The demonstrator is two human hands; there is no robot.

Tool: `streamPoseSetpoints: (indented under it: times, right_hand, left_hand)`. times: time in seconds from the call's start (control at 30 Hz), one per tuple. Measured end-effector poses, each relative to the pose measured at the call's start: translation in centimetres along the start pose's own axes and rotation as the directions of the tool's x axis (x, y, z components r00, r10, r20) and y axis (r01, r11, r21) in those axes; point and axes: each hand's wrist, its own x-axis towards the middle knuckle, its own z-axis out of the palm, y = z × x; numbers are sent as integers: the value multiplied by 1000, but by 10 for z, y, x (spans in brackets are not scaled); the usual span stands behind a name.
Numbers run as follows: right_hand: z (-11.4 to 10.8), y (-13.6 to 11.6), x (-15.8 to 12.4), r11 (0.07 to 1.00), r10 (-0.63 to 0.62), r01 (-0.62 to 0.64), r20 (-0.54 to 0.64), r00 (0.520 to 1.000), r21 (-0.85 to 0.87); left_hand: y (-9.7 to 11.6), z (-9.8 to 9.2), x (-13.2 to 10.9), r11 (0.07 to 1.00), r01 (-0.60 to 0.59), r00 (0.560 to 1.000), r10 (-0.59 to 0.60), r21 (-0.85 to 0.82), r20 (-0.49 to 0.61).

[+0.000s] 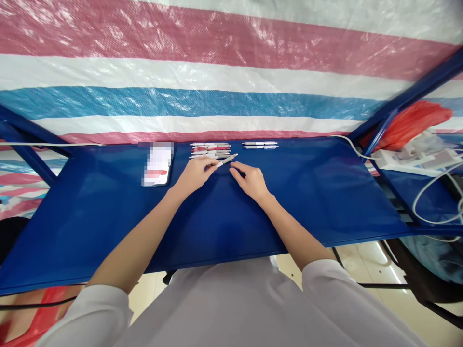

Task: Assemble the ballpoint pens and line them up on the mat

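A white and grey pen (227, 160) is pinched in my left hand (198, 172), its tip pointing up and to the right. Just right of that tip is my right hand (251, 179), thumb and forefinger apart and nothing seen between them. Several white, red and grey pens (210, 148) lie side by side near the back edge of the blue table, just beyond my left hand. Farther right, a smaller group of pens (259, 144) lies flat, beyond my right hand.
A phone (159, 164), partly blurred out, lies left of my left hand on the blue table (224, 226). Striped sheeting hangs behind. Blue metal posts flank the table. A red plastic bag (412, 124), white power strips and cables are at the right.
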Motion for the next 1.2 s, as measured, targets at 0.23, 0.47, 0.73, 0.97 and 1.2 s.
streamPoseSetpoints:
  times: [0.23,0.47,0.73,0.97,1.2]
  right_hand:
    - [7,-14,25,615,341,-224,1,940,756]
    - [13,-25,38,424,441,-162,-47,896,891]
    - [25,-20,48,305,528,-96,-85,845,947]
    - [33,-10,50,268,545,-133,-37,838,954]
    - [34,-11,51,225,450,-123,8,893,967]
  left_hand:
    - [10,-1,-7,753,318,947,-222,-577,233]
    - [11,9,-9,683,378,925,-298,-625,235]
    - [6,23,6,567,441,897,-301,-695,324]
    - [-4,27,7,426,509,861,-261,-748,437]
    - [-9,26,4,371,483,875,-206,-793,437]
